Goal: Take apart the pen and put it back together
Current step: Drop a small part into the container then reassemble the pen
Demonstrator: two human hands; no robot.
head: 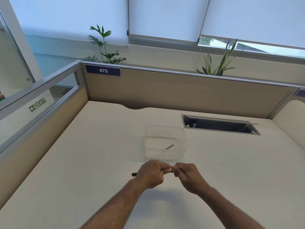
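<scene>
— One tabletop point(85, 162), and on it?
— I see a clear tub point(183, 146) with a thin refill point(168, 147) inside.
— Hands?
— My left hand point(151, 174) and right hand point(189, 176) both grip the pen point(134, 174), fingertips touching, above the tabletop.

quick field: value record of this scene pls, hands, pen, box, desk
left hand: closed round the pen, above the desk
right hand: closed on the pen's other end, fingertips meeting the left hand's
pen: dark end pokes out left of the left hand; the rest is hidden
box: clear, open, just beyond the hands
in box: one thin pen part
desk: pale, cable hatch open at far right
</scene>
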